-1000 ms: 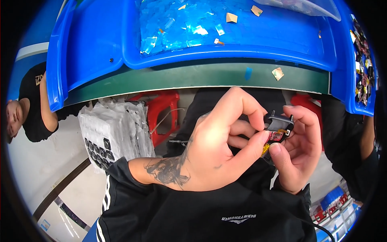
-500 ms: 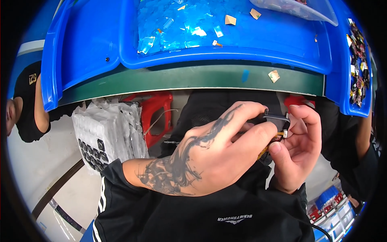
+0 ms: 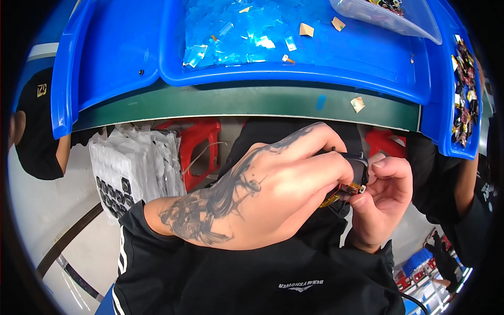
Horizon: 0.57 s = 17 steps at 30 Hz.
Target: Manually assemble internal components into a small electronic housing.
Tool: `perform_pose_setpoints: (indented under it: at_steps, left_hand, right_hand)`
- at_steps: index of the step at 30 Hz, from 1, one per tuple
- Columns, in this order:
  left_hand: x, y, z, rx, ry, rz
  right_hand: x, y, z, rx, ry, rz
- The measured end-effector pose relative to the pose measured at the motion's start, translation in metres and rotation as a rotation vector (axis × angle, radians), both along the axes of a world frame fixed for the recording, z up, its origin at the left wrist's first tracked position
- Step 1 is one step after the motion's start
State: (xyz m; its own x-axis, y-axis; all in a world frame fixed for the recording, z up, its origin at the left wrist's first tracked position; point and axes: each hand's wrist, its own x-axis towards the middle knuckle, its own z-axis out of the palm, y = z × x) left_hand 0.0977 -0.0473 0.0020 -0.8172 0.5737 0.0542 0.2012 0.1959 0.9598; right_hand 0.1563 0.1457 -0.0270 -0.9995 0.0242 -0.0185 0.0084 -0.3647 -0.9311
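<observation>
Over my lap, both hands are closed around a small black rectangular case (image 3: 358, 169) with a thin raised rim. My left hand (image 3: 283, 191) reaches across from the left, its bent fingers on the case's left side and hiding much of it. At the lower edge of the case sits a small electronic part (image 3: 353, 188) with amber tape and a white end piece. Yellow and red bits of it show under the left fingers. My right hand (image 3: 386, 197) pinches the case's right edge, thumb and index finger beside the white end.
A blue tray (image 3: 294, 71) holding clear film scraps stands on the green table (image 3: 236, 102). A clear plastic box (image 3: 388, 23) and a blue bin (image 3: 459, 149) of small wired parts are at the right. Bagged stacks (image 3: 136, 163) and a red stool (image 3: 202, 139) stand left. People sit on both sides.
Both hands have shifted slightly left with the case. The case has turned so more of its dark face shows, and my right index finger has come lower. The camera view has moved a little.
</observation>
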Motion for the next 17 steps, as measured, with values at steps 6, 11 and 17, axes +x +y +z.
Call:
perform_pose_setpoints:
  at_steps: [6,11,17]
  left_hand:
    - [-0.004,-0.001,0.001,0.106,-0.261,-0.129]
    - [-0.003,-0.001,0.0,0.154,-0.296,-0.072]
    - [-0.001,-0.003,0.0,0.173,-0.059,-0.003]
  right_hand:
    - [-0.005,0.001,-0.003,-0.189,-0.105,0.051]
    - [-0.005,0.002,-0.004,-0.189,-0.015,0.077]
    - [-0.02,0.026,0.008,0.489,0.445,0.218]
